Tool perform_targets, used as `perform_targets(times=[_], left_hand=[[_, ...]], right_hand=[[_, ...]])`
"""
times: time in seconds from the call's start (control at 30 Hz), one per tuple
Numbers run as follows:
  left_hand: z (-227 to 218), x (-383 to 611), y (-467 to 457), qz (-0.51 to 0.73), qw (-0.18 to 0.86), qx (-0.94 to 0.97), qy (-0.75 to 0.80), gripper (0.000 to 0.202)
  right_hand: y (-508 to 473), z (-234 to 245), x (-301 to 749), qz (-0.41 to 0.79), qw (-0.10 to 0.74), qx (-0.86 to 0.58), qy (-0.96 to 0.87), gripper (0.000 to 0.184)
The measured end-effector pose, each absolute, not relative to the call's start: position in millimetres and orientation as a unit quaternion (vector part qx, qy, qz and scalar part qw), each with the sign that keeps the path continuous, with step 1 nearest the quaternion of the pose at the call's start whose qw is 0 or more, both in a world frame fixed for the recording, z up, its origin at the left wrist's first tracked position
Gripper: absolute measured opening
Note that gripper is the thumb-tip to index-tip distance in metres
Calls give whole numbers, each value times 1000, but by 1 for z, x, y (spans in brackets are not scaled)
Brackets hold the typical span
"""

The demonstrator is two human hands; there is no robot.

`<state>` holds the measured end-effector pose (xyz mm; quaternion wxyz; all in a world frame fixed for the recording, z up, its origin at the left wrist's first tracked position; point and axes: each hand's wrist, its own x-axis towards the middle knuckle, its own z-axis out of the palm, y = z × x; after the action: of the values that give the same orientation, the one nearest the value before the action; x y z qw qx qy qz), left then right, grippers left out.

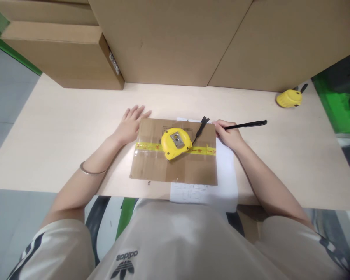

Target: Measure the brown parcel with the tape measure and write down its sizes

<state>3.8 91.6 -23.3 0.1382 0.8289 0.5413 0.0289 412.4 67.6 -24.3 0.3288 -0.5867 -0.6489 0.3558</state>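
A small cardboard box point(151, 167) lies in front of me, sealed across the middle with yellow printed tape. On top of it rests a yellow tape measure point(167, 146), its black wrist strap trailing to the upper right. My left hand point(131, 126) lies flat on the table against the box's left side, fingers stretched out. At the box's right edge, my right hand point(229, 134) is closed around a black pen point(246, 125), which points out to the right. Under the box is a white sheet of paper point(226, 171) with drawn lines along its near edge.
Large cardboard boxes point(169, 42) stand along the back of the pale table point(61, 128). A smaller carton point(61, 58) is at the back left. Another yellow tape measure point(288, 98) sits near the back right corner.
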Motion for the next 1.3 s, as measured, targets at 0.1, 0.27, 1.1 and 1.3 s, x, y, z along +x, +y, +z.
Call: perform_targets(times=[0.1, 0.27, 1.1, 1.3], left_hand=[[-23, 4, 91, 35, 138, 831, 539, 67], [-24, 3, 92, 35, 143, 827, 543, 67], [-30, -2, 96, 60, 155, 827, 537, 66], [-8, 3, 87, 190, 221, 789, 540, 59]], right_hand=[[68, -25, 413, 355, 328, -586, -650, 50], [68, -23, 413, 354, 324, -583, -656, 51], [59, -12, 415, 336, 224, -672, -621, 63], [54, 3, 410, 309, 74, -701, -638, 56]])
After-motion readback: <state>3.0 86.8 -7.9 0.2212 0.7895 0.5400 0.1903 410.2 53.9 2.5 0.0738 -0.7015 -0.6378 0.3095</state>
